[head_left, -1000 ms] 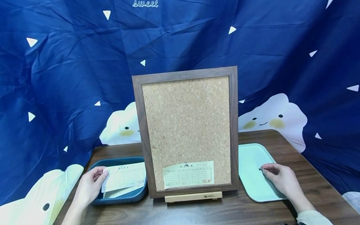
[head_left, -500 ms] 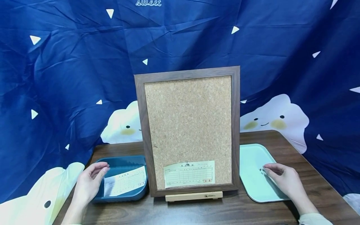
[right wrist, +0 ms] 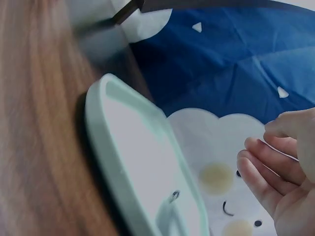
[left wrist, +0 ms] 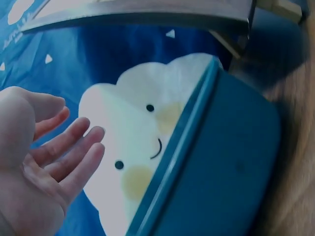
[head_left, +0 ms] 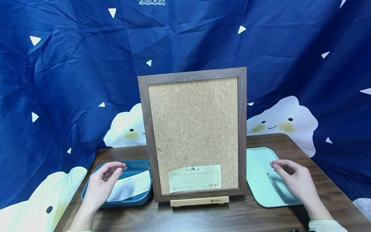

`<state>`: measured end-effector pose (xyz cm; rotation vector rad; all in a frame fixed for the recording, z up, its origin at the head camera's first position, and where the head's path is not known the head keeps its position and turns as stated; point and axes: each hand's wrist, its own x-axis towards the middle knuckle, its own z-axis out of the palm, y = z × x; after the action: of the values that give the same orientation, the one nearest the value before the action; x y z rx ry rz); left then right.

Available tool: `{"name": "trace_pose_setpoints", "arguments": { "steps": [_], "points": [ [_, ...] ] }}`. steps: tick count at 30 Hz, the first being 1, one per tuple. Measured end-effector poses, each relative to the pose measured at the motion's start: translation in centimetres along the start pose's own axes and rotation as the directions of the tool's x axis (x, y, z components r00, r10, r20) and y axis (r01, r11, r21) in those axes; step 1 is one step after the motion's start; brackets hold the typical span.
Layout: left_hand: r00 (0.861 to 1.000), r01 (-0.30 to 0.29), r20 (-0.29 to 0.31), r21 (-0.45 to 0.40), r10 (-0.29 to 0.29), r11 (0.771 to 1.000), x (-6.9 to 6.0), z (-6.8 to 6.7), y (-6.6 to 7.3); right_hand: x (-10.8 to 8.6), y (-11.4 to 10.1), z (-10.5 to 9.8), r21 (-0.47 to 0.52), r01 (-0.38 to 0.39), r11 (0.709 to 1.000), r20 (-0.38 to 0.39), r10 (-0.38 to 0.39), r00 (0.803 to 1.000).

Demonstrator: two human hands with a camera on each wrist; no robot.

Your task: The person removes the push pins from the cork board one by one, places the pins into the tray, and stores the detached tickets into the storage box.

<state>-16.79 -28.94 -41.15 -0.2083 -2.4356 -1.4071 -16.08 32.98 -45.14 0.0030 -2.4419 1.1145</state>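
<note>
My left hand (head_left: 102, 183) hovers over the near left side of a dark blue plastic box (head_left: 136, 203), its fingers loosely bent and holding nothing. Inside the box lies a printed paper slip (head_left: 131, 187) with a ruled grid. My right hand (head_left: 297, 180) hangs just above a mint-green tray (head_left: 258, 158); no object shows between its relaxed fingers. Small dark pins (head_left: 268, 175) lie on the tray, too small to count surely; the right wrist view shows a pin (right wrist: 174, 196) there. A similar slip (head_left: 195, 180) is fixed low on the corkboard (head_left: 194, 129) by a pin at its top edge.
The framed corkboard stands on a light wooden stand (head_left: 200, 201) between box and tray. All of it rests on a dark wooden table (head_left: 203, 219). Behind hangs a blue curtain (head_left: 188, 38) with white triangles and clouds.
My left hand has let go of the paper slip, which dropped into the box, and moved right and up. My right hand has risen from the tray, leaving the pins there.
</note>
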Motion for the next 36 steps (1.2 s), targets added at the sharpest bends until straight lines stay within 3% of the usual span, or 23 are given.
{"name": "trace_pose_setpoints", "arguments": {
  "steps": [9,19,36],
  "points": [
    [0.994,-0.073,0.071,-0.064,0.077,0.995,0.0,0.8,1.1,0.3,-2.0,0.3,0.1,0.084,0.991,0.001,-0.084,0.996],
    [0.981,-0.145,0.109,-0.144,0.162,0.979,0.2,1.5,1.7,0.2,-4.0,0.5,0.179,0.143,0.973,0.012,-0.148,0.989],
    [0.962,-0.215,0.12,-0.217,0.245,0.952,0.0,2.4,2.8,0.4,-6.2,1.0,0.231,0.203,0.952,0.011,-0.211,0.977]
  ]
}}
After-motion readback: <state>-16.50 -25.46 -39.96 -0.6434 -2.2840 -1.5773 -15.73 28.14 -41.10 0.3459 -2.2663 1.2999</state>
